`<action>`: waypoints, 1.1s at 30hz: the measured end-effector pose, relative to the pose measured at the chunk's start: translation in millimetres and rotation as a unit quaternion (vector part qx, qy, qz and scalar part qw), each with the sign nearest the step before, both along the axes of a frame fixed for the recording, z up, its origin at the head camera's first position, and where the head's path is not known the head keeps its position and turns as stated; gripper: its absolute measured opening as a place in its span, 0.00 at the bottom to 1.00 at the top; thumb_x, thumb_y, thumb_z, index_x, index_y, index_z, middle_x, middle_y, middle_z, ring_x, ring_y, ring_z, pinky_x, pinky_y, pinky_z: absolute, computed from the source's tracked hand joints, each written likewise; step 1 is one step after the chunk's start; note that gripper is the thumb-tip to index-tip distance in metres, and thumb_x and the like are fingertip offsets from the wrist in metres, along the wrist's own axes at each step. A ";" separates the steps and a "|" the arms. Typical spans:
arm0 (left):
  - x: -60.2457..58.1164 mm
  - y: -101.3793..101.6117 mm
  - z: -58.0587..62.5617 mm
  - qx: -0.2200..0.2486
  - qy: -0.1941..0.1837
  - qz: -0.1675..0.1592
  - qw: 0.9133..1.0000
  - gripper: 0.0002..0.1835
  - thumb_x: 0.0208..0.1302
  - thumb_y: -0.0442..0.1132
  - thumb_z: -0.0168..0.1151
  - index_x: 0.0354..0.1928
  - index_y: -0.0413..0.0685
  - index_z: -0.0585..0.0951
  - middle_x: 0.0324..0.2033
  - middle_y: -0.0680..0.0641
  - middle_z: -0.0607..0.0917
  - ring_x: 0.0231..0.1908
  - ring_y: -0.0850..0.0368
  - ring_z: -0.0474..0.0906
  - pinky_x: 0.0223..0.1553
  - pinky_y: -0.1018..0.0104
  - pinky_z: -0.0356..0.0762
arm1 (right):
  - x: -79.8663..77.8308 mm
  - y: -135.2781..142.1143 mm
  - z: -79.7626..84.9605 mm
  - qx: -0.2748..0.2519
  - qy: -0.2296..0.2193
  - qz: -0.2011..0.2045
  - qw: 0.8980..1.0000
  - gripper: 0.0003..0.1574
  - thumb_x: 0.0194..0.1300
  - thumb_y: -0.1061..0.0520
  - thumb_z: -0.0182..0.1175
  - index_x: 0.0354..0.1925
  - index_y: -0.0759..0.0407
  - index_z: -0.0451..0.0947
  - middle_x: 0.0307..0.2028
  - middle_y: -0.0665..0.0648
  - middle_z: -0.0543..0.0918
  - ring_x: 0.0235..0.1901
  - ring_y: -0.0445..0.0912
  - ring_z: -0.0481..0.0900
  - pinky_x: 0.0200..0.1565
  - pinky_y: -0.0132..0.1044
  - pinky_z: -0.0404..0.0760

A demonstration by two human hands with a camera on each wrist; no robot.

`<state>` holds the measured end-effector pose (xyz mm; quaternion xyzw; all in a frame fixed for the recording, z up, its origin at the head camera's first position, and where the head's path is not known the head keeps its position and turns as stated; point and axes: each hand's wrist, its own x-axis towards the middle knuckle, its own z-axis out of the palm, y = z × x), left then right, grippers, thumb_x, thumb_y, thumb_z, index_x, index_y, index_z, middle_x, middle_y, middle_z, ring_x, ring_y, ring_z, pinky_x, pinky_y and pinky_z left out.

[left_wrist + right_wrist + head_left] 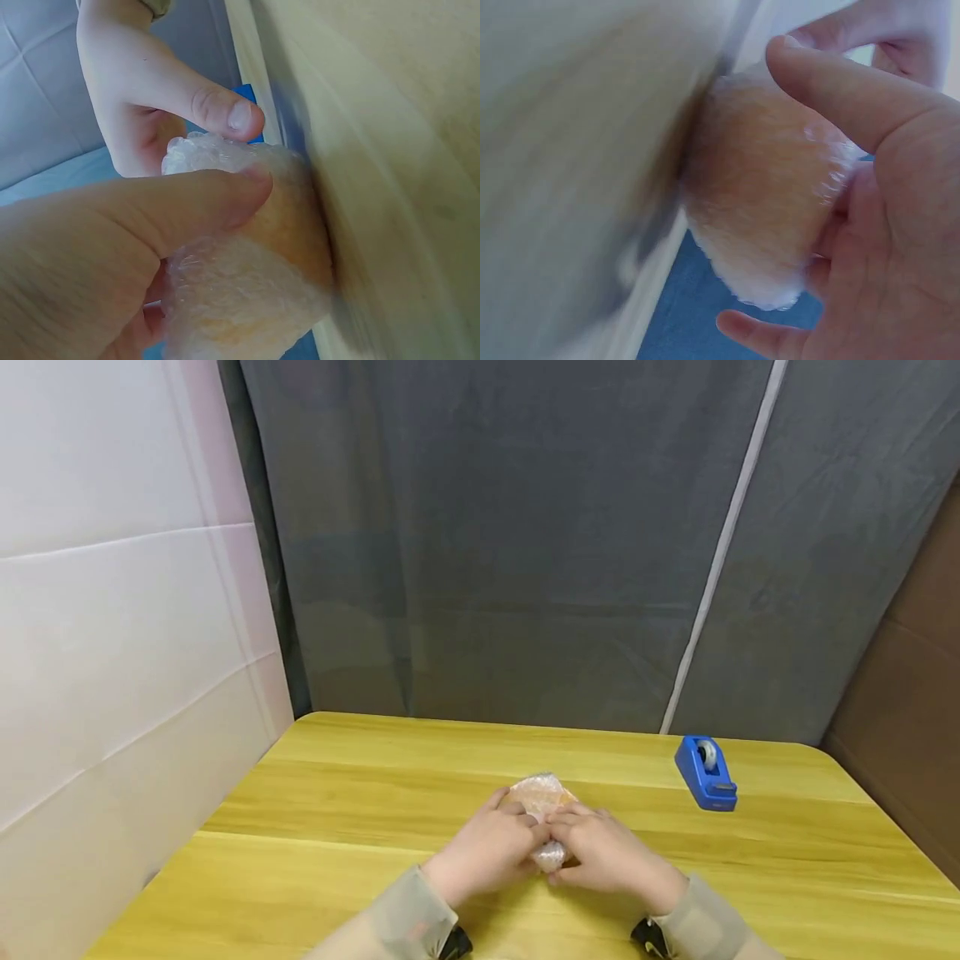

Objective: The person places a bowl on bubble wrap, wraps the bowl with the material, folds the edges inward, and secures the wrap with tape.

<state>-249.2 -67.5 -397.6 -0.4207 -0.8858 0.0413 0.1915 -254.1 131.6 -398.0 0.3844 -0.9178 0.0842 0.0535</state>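
A bundle of clear bubble wrap (540, 789), with something orange showing through it, rests on the table in front of me. My left hand (492, 842) grips its left side; in the left wrist view the thumb lies across the wrap (247, 281) and the fingers bend behind. From the right, my right hand (611, 853) holds the same bundle between thumb and fingers. In the right wrist view the little finger stands away from the wrapped bundle (757, 180). What lies inside is blurred by the plastic, so its kind cannot be told.
A blue tape dispenser (707, 774) with a roll in it stands toward the table's back right. The wooden table (360, 777) ends at a dark grey curtain (510, 543). White sheeting (127, 610) hangs on the left, and a brown panel (907, 693) is on the right.
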 end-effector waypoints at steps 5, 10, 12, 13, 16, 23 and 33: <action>0.2 0.6 3.4 -0.007 -0.010 -0.004 1.000 0.24 0.52 0.58 0.71 0.50 0.59 0.82 0.45 0.61 0.84 0.48 0.60 0.77 0.62 0.43 0.64 | 1.2 5.5 7.0 -0.002 -0.015 0.006 1.000 0.39 0.54 0.44 0.70 0.59 0.63 0.76 0.61 0.61 0.76 0.62 0.57 0.69 0.57 0.63 0.66; -0.1 -2.4 9.3 -0.009 -0.009 -0.011 1.000 0.23 0.51 0.63 0.70 0.45 0.60 0.83 0.45 0.61 0.84 0.51 0.60 0.77 0.63 0.41 0.62 | 2.8 8.2 16.6 -0.006 -0.010 0.013 1.000 0.39 0.54 0.44 0.70 0.59 0.62 0.76 0.61 0.59 0.76 0.62 0.55 0.70 0.57 0.63 0.66; -0.6 -4.1 12.4 -0.003 -0.015 -0.009 1.000 0.22 0.51 0.63 0.69 0.44 0.61 0.84 0.45 0.62 0.84 0.52 0.60 0.76 0.64 0.41 0.59 | 2.9 8.7 20.3 -0.008 -0.008 0.013 1.000 0.38 0.54 0.44 0.70 0.59 0.61 0.77 0.60 0.59 0.76 0.61 0.55 0.71 0.57 0.63 0.67; -0.8 -5.1 14.0 -0.001 -0.020 -0.006 1.000 0.23 0.51 0.63 0.69 0.45 0.61 0.84 0.46 0.61 0.84 0.53 0.60 0.76 0.65 0.41 0.58 | 3.1 8.9 21.9 -0.009 -0.007 0.013 1.000 0.37 0.55 0.44 0.70 0.58 0.61 0.77 0.60 0.58 0.77 0.61 0.55 0.71 0.57 0.63 0.67; -1.5 -7.9 18.5 0.004 -0.042 0.005 0.999 0.24 0.52 0.63 0.68 0.48 0.62 0.84 0.49 0.61 0.83 0.57 0.59 0.74 0.66 0.40 0.55 | 3.8 10.2 25.5 -0.011 -0.013 0.012 1.000 0.36 0.55 0.44 0.70 0.57 0.61 0.78 0.59 0.58 0.77 0.61 0.55 0.71 0.57 0.64 0.66; -2.6 -15.6 24.0 -0.004 -0.078 0.034 0.996 0.25 0.49 0.59 0.72 0.49 0.60 0.84 0.48 0.61 0.83 0.54 0.60 0.75 0.66 0.38 0.54 | 4.4 13.7 28.5 -0.002 -0.010 0.009 1.000 0.34 0.55 0.44 0.69 0.55 0.61 0.80 0.57 0.59 0.79 0.59 0.56 0.72 0.57 0.63 0.67; -3.4 -14.8 19.7 -0.016 -0.065 0.025 0.997 0.15 0.52 0.58 0.71 0.41 0.64 0.85 0.44 0.62 0.84 0.52 0.60 0.76 0.64 0.39 0.58 | 1.0 14.6 23.8 0.001 -0.023 0.001 1.000 0.32 0.57 0.42 0.67 0.54 0.59 0.80 0.57 0.58 0.79 0.61 0.57 0.71 0.57 0.63 0.66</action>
